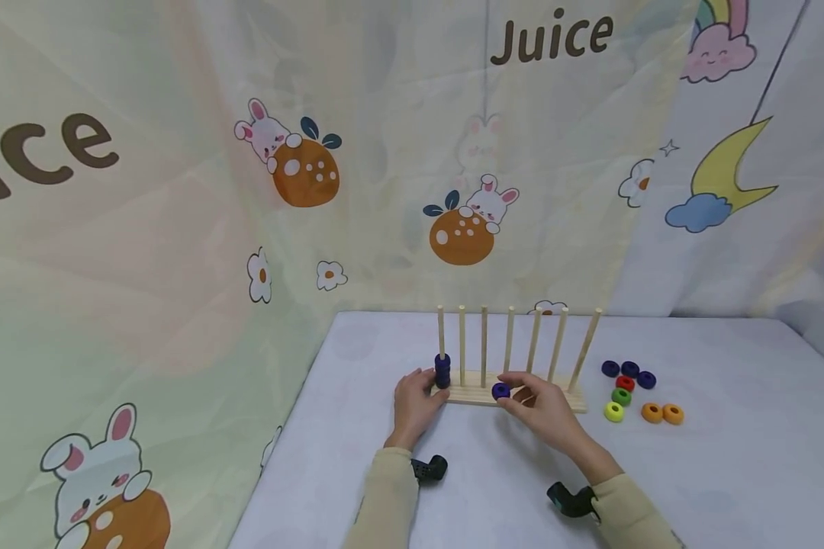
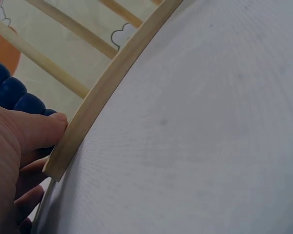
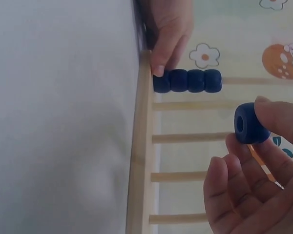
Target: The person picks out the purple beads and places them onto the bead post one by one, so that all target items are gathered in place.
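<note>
A wooden peg rack point(image 1: 463, 395) with a row of upright rods stands on the table. Several dark blue beads point(image 3: 188, 80) are stacked on its leftmost rod. My left hand point(image 1: 415, 404) grips the left end of the rack's base, its thumb point(image 2: 44, 129) beside the lowest bead and its other fingers partly hidden behind the base. Between thumb and fingers, my right hand point(image 1: 545, 408) pinches a dark blue bead point(image 3: 249, 123), held off the rods in front of the rack's middle. The bead's hole shows in the right wrist view.
Loose beads lie right of the rack: three dark blue ones point(image 1: 629, 369), a red bead point(image 1: 625, 383), a green bead point(image 1: 621, 396), a yellow bead point(image 1: 614, 412) and two orange ones point(image 1: 652, 412). A printed cloth point(image 1: 384, 305) hangs behind the white table point(image 1: 494, 488).
</note>
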A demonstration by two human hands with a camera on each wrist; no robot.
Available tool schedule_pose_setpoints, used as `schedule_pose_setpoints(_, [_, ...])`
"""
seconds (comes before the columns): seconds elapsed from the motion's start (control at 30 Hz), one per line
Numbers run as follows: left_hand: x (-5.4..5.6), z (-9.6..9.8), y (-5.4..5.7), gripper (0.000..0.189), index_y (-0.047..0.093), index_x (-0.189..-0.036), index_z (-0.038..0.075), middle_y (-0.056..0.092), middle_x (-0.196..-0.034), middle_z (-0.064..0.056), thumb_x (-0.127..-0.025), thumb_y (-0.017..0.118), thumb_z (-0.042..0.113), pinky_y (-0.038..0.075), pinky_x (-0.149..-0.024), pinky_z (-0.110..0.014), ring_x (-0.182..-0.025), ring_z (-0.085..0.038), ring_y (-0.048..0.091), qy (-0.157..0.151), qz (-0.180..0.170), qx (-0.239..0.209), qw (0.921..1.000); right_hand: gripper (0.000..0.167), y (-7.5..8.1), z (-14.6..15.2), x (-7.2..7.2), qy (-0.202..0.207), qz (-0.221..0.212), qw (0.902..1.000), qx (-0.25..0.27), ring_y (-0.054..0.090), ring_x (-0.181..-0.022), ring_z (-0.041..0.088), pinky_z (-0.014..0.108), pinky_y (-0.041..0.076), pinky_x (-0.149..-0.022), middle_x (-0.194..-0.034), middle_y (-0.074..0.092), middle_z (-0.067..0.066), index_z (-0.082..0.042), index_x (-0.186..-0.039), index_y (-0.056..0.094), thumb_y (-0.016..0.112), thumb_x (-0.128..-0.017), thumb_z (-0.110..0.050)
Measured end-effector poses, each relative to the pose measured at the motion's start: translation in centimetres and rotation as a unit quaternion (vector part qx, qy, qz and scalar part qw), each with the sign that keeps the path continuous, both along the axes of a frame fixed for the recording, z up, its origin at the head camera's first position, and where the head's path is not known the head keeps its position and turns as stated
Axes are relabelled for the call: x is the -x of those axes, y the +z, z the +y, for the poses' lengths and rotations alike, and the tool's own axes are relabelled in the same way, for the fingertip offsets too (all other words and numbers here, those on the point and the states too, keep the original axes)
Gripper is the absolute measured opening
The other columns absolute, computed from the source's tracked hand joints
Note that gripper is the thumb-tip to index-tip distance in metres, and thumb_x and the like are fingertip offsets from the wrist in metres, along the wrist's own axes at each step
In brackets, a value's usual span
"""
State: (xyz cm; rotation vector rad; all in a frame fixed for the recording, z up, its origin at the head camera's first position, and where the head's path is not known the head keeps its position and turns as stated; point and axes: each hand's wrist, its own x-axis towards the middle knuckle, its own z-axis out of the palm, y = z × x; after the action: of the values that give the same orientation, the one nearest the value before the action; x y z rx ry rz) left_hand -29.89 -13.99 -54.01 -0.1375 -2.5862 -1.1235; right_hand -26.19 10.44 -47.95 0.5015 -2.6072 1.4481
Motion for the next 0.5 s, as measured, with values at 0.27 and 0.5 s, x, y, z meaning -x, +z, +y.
schedule_pose_setpoints(0.27, [-0.05,-0.06,-0.05,0.045,0.067,-0.121,0.001,0.069,-0.121,-0.009,-0.083,0.076,0.023,0.027,-0.113,-0.051,-0.127,-0.031,0.052,0.011,-0.003,0.007,0.9999,0.031,-0.38,-0.95,0.28,0.002,-0.003,1.0,0.009,0.062,-0.081,0.013,0.024,0.054,-0.069,-0.104,0.069,0.003,-0.01,-0.114,0.066,0.076,-0.085,-0.017])
schedule_pose_setpoints(0.5, [-0.12,0.13,0.02,0.045,0.067,-0.121,0.001,0.069,-0.121,-0.008,-0.082,0.077,0.023,0.028,-0.113,-0.052,-0.127,-0.031,0.052,0.011,0.003,0.006,0.9999,0.031,-0.34,-1.05,0.63,0.009,0.009,0.9999,-0.005,0.062,-0.081,0.013,0.024,0.054,-0.069,-0.104,0.069,0.002,-0.01,-0.114,0.067,0.076,-0.085,-0.018])
